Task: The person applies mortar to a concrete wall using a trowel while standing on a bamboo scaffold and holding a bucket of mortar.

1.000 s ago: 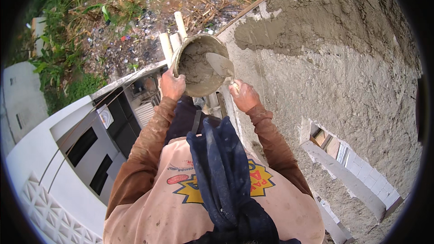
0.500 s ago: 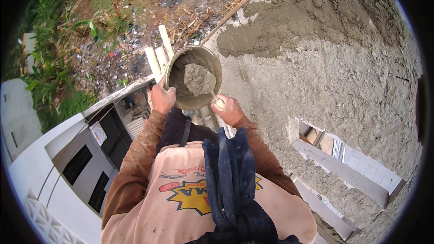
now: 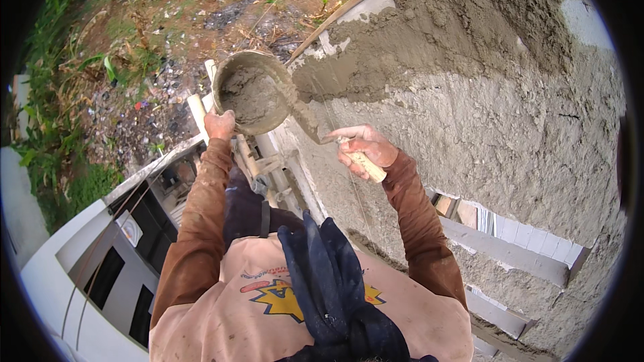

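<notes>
My left hand grips the near left rim of a round, mortar-caked bucket. Grey wet mortar lies inside it. To the right, my right hand is closed around the pale handle of a trowel. Its blade, smeared with mortar, is tilted beside the bucket's right rim and in front of the wall. Whether the blade touches the wall I cannot tell. Fresh, darker mortar covers the far part of the rough grey wall.
Window-like openings with concrete ledges break the wall at right. Wooden poles stand by the bucket, with scaffold timbers below. A thin string runs along the wall. Littered ground and a white building lie left.
The trowel, heaped with mortar inside the bucket before, has come out to the right toward the wall, its blade turned. The bucket and my left hand have shifted left and slightly away.
</notes>
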Demonstrator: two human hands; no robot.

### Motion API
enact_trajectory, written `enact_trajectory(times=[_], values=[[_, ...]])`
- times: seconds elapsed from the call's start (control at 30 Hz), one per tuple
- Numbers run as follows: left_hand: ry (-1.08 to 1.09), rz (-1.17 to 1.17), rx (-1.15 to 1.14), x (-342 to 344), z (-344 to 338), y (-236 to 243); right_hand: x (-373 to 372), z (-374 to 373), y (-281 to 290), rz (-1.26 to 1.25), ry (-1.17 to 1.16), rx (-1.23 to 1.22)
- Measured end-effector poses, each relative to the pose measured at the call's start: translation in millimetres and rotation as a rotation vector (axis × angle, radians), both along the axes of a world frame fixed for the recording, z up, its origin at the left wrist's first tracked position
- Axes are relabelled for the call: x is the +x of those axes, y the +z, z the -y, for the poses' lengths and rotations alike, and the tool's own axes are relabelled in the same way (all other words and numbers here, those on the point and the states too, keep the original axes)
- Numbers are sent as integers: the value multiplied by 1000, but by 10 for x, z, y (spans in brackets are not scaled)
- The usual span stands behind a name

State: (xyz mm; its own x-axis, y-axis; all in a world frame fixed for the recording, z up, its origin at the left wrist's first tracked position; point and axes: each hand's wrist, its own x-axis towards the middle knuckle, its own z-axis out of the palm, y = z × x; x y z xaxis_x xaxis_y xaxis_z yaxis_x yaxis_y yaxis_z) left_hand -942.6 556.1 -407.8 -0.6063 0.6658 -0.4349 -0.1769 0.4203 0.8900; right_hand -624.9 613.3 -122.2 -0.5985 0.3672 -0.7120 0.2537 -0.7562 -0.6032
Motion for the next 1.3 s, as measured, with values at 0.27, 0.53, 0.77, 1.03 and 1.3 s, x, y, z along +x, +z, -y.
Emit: enact_trajectory(times=[0.27, 0.53, 0.77, 1.03, 1.3], values=[[-22, -311, -83, -463, 295, 356, 82, 473, 548, 607, -194, 693], [-175, -409, -81, -109, 708, 819, -800, 332, -1229, 925, 605, 1180], [-174, -299, -102, 250, 811, 1196, -1167, 673, -2022, 533, 412, 1047], [18, 44, 125, -129, 571, 746, -976, 586, -1193, 499, 416, 1050], [207, 157, 99, -579, 214, 505, -825, 230, -642, -32, 230, 175]])
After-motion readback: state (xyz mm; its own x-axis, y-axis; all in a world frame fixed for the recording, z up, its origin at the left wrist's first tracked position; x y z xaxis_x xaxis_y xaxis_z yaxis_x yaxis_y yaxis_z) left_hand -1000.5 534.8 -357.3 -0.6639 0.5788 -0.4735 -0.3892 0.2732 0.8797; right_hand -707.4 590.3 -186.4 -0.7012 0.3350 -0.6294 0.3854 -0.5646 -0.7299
